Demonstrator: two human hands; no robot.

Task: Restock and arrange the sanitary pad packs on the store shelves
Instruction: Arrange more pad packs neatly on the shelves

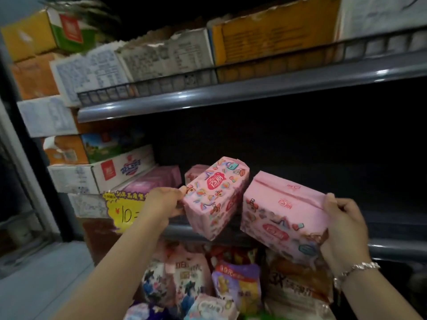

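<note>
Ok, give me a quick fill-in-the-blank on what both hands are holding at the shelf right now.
1. Each hand holds one ____ patterned pack: the left hand grips the left pack, the right hand the right pack.
2. The wrist with the bracelet belongs to the ____ hand.
3. The yellow price sign hangs on the ____ side of the left hand.
4. The shelf level behind the packs looks mostly ____.

Missing words: pink; right; left; dark

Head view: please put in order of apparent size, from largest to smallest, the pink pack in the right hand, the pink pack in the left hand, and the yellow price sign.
1. Right-hand pack looks largest, though it may simply be nearer.
2. Left-hand pack.
3. Yellow price sign, partly hidden by the left hand.
</note>
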